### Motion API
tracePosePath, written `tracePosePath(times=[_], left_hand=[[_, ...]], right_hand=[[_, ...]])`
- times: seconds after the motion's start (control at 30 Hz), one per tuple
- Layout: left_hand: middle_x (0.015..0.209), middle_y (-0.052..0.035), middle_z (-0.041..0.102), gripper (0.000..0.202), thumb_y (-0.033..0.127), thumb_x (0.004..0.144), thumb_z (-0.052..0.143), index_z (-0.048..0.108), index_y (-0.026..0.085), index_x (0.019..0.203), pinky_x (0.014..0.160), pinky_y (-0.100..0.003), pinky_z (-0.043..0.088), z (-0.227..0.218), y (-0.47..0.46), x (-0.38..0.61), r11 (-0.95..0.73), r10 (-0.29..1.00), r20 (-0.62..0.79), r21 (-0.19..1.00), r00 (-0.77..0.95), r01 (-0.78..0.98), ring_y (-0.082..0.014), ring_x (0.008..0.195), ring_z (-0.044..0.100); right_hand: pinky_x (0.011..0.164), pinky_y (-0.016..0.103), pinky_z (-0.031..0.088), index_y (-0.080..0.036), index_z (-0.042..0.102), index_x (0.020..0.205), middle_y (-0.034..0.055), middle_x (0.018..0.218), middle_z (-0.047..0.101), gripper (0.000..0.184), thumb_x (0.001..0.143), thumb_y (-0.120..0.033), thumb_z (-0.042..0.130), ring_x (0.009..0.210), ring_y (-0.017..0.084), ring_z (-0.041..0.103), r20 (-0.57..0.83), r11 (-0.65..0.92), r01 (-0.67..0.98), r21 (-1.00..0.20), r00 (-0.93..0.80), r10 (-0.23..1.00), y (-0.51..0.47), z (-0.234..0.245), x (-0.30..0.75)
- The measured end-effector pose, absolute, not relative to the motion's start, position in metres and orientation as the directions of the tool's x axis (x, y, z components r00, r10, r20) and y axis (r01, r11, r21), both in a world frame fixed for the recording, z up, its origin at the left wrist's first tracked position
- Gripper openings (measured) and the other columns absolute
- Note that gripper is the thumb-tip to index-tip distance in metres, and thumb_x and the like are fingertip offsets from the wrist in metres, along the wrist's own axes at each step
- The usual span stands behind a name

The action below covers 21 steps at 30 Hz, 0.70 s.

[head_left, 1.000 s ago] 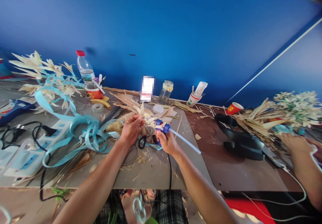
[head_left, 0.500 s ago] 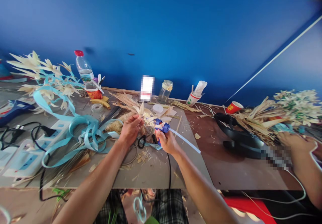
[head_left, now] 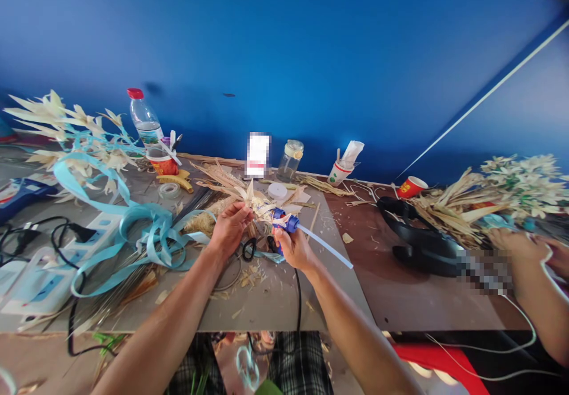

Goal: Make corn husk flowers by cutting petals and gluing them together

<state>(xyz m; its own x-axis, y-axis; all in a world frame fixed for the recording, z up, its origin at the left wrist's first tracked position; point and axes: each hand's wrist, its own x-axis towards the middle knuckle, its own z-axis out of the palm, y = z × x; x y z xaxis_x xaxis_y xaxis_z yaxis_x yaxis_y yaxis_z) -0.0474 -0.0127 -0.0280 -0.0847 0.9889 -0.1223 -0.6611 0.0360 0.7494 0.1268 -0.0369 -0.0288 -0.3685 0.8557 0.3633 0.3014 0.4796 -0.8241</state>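
A blue glue gun (head_left: 290,223) sits in my right hand (head_left: 297,247), whose fingers are wrapped round its handle; a whitish glue stick (head_left: 326,247) sticks out of its back end. My left hand (head_left: 232,226) pinches a pale dried-husk flower (head_left: 249,196) near the gun's front end. Whether the nozzle touches the flower is hidden by husk strips. A dark pair of scissor-like loops (head_left: 249,249) lies on the table just below my hands. Behind the flower spreads a pile of dried husk leaves (head_left: 217,176).
Blue ribbon (head_left: 155,235), a white power strip (head_left: 57,265) and a bottle (head_left: 146,119) are at left. A phone (head_left: 258,155), a glass jar (head_left: 291,159) and a cup (head_left: 340,173) stand along the wall. At right are a black object (head_left: 418,244) and another person's arm (head_left: 533,282).
The view has shifted slightly, so the surroundings sit a little further left. Both hands keep almost the same position, with the flower and the glue gun still held.
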Motion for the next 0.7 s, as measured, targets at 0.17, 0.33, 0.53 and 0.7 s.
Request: tracePosePath(times=[0.17, 0.33, 0.53, 0.7], left_hand=[[0.061, 0.0024, 0.060, 0.029, 0.024, 0.054, 0.083, 0.060, 0.015, 0.069, 0.063, -0.023, 0.045, -0.0288, -0.0123, -0.0482, 0.036, 0.989, -0.124, 0.750, -0.086, -0.661, -0.0090, 0.058, 0.056], [0.063, 0.0019, 0.060, 0.026, 0.023, 0.057, 0.081, 0.060, 0.015, 0.071, 0.065, -0.024, 0.045, -0.0308, -0.0119, -0.0492, 0.030, 0.992, -0.103, 0.753, -0.073, -0.658, -0.0092, 0.059, 0.057], [0.063, 0.0012, 0.060, 0.027, 0.023, 0.057, 0.081, 0.059, 0.015, 0.072, 0.064, -0.024, 0.045, -0.0290, -0.0125, -0.0490, 0.040, 0.992, -0.111, 0.747, -0.065, -0.664, -0.0097, 0.059, 0.057], [0.061, 0.0019, 0.059, 0.027, 0.023, 0.058, 0.081, 0.058, 0.015, 0.071, 0.062, -0.023, 0.044, -0.0277, -0.0134, -0.0486, 0.036, 0.992, -0.107, 0.747, -0.067, -0.664, -0.0090, 0.058, 0.056]], right_hand=[[0.058, 0.026, 0.036, -0.021, 0.043, 0.070, -0.0007, 0.061, 0.045, 0.041, 0.092, -0.053, 0.031, 0.060, 0.014, 0.042, 0.366, 0.481, 0.290, -0.827, -0.373, 0.853, -0.0383, -0.0245, 0.1252], [0.057, 0.026, 0.036, -0.021, 0.043, 0.071, -0.0013, 0.060, 0.044, 0.041, 0.092, -0.054, 0.032, 0.058, 0.013, 0.040, 0.344, 0.461, 0.301, -0.835, -0.369, 0.863, -0.0368, -0.0281, 0.1266], [0.056, 0.025, 0.036, -0.020, 0.043, 0.071, -0.0015, 0.061, 0.044, 0.041, 0.091, -0.054, 0.032, 0.058, 0.012, 0.040, 0.340, 0.455, 0.294, -0.841, -0.368, 0.866, -0.0365, -0.0289, 0.1275], [0.057, 0.025, 0.036, -0.020, 0.043, 0.070, -0.0015, 0.061, 0.044, 0.040, 0.092, -0.052, 0.033, 0.059, 0.012, 0.041, 0.328, 0.456, 0.299, -0.838, -0.391, 0.860, -0.0370, -0.0289, 0.1276]])
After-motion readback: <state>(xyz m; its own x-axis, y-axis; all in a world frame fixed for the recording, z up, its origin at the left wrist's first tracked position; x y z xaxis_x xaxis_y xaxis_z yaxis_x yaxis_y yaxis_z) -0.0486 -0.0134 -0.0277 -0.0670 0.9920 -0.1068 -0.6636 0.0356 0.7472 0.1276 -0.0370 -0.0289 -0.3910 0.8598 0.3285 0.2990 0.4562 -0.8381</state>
